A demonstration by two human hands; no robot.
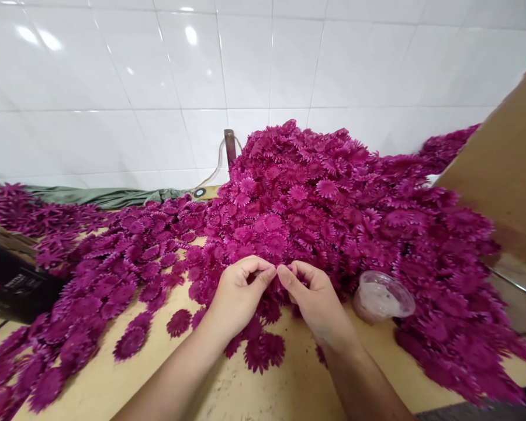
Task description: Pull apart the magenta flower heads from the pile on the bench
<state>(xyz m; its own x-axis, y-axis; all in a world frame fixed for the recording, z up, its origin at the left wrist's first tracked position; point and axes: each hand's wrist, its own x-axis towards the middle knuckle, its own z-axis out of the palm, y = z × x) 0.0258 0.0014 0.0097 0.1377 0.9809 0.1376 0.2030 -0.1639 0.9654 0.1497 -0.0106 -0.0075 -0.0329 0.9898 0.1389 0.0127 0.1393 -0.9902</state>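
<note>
My left hand (241, 292) and my right hand (309, 295) meet in front of a large heap of magenta artificial flowers (298, 193). Both are closed in a pinch, thumb against forefinger, with the fingertips almost touching. Whatever sits between them is too small and blends with the magenta behind it. Below the hands, a few loose flower heads (263, 351) lie on the yellowish tabletop (289, 392). To the right of my right hand stands a small clear plastic cup (383, 297) with something whitish inside.
More flower layers (100, 280) spread over the left side, beside a dark box (17, 286). A cardboard sheet (499, 164) leans at the right. Behind the heap, a metal bracket (230, 149) with a cord stands against the white tiled wall (114, 76). Green cloth (100, 196) runs along its base.
</note>
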